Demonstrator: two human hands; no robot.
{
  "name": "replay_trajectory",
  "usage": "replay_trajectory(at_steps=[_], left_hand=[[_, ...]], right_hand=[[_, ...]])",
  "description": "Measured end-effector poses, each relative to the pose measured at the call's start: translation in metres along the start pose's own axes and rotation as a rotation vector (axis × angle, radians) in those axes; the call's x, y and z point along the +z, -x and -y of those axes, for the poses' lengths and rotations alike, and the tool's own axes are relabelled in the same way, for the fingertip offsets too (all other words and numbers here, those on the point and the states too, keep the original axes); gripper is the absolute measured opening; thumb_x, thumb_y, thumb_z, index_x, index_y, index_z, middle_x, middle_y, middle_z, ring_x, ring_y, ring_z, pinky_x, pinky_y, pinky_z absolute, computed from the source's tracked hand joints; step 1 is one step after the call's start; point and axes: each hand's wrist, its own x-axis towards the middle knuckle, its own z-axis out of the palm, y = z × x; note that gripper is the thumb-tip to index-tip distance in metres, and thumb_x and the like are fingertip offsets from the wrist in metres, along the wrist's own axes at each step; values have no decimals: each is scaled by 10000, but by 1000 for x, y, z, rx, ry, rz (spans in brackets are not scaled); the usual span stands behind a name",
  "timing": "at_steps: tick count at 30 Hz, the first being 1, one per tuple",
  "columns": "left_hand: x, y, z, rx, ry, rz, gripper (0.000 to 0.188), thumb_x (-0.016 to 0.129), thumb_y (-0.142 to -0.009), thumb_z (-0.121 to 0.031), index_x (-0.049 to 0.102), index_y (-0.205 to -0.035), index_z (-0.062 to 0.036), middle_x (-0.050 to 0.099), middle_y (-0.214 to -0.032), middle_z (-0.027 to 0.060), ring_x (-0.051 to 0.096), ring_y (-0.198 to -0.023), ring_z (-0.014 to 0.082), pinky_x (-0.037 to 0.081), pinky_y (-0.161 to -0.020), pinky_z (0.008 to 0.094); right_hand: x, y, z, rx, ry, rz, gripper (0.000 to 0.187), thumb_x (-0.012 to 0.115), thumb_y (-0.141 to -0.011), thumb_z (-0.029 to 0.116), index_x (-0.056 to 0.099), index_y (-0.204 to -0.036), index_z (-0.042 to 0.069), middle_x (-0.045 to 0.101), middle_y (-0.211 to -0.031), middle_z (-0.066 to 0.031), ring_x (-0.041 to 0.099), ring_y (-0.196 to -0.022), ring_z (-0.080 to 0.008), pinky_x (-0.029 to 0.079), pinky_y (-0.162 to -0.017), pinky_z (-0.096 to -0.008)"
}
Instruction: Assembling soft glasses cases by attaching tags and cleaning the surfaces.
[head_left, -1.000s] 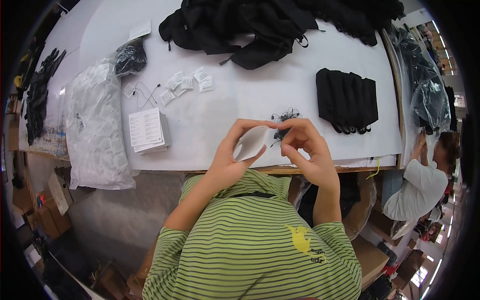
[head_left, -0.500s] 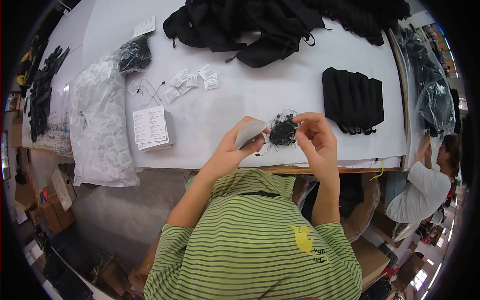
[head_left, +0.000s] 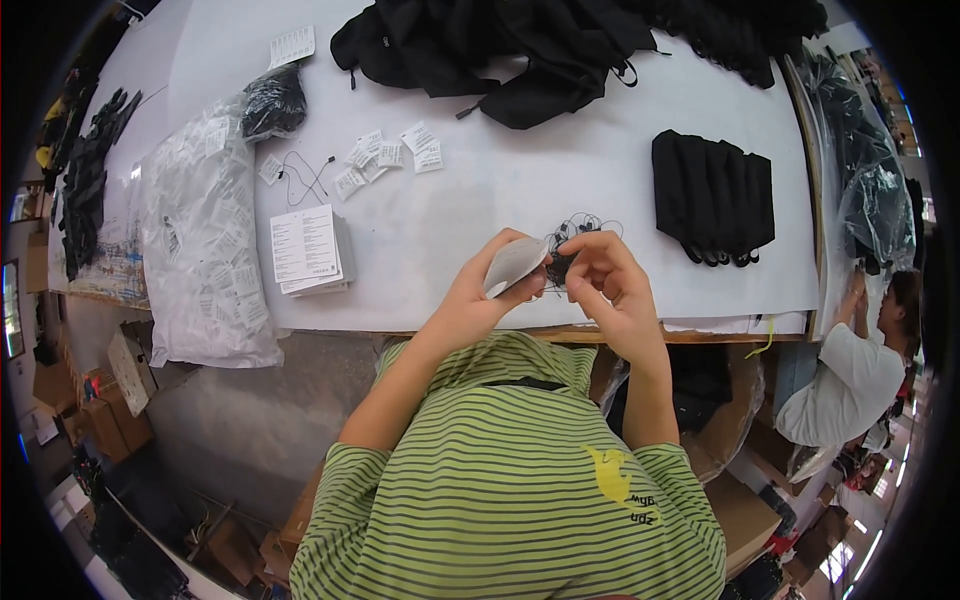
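In my left hand (head_left: 478, 288) is a pale card hang tag (head_left: 517, 263), held between thumb and fingers and slightly bowed. Close to its right edge, my right hand (head_left: 618, 288) has its fingers curled in over a tangle of thin black strings (head_left: 580, 228) with small black ends. What the right fingers hold, if anything, is hidden among the strings. Part of the tangle is covered by this hand. On the left of the white table stands a stack of printed white hang tags (head_left: 305, 247). A loose black string (head_left: 303, 178) lies just beyond that stack.
Small white labels (head_left: 365, 153) are scattered on the table (head_left: 450, 205). A clear bag of labels (head_left: 200, 240) hangs over the front edge. Black garments (head_left: 500, 60) lie at the back, with folded black pouches (head_left: 713, 198) at right. A co-worker (head_left: 845, 375) is at far right.
My right hand has moved left toward the tag, now covering more of the string tangle. The tag in my left hand has shifted slightly right.
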Motion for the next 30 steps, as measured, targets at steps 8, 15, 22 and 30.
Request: replay_trajectory(at_steps=[8,15,22,30], left_hand=[[-12,1,0,14,-44,-78,165,584,-895,-49,517,-1045,-39,558,-836,29,539,-788,114,425,-697,243],[5,1,3,13,-36,-52,200,588,-896,-56,515,-1082,-56,580,-900,30,544,-791,111,431,-690,242],[-6,4,-4,-25,-117,-99,179,621,-888,-84,537,-1044,-58,545,-802,0,507,-738,83,421,-676,228],[-5,9,-9,-23,-316,-58,210,597,-865,-31,531,-1063,-60,569,-873,25,536,-833,104,426,-775,257]], right_hand=[[-4,2,-8,52,-78,-44,264,544,-840,-16,541,-1098,37,496,-777,11,466,-704,-57,399,-670,-204],[5,0,-9,41,-91,4,257,543,-844,-14,539,-1097,33,503,-785,13,469,-712,-51,398,-667,-203],[-2,2,-14,44,19,-33,265,537,-853,-9,529,-1112,46,513,-765,12,476,-704,-53,397,-659,-201],[12,0,-32,285,-79,177,280,573,-933,207,501,-1161,63,607,-729,-14,513,-591,-66,434,-524,-207]])
